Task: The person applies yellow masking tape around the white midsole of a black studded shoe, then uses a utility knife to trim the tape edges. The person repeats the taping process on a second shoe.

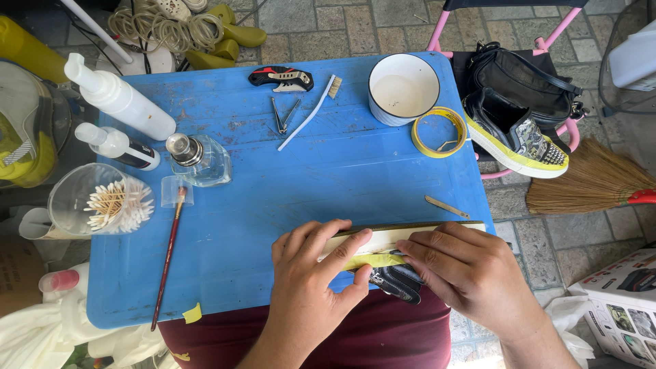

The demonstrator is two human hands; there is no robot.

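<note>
Both my hands are on a shoe held on its side at the near edge of the blue table (287, 171).

My left hand (311, 277) grips the pale sole of the shoe (383, 263), fingers stretched flat along it and thumb tucked under; my right hand (465, 270) pinches down on the strip of yellow tape (374, 260) lying along the sole's side, fingertips pressed to it. The shoe sits between the two hands, its glossy black upper showing just below the tape, against my dark red lap. The tabletop is scuffed, scratched plastic. Farther up lie a thin wooden stick (445, 206), a flat roll of yellow tape (439, 132), a white enamel-looking mug (403, 89) and a white toothbrush (307, 113). A long red-handled paintbrush (167, 256) lies well to the left.
</note>
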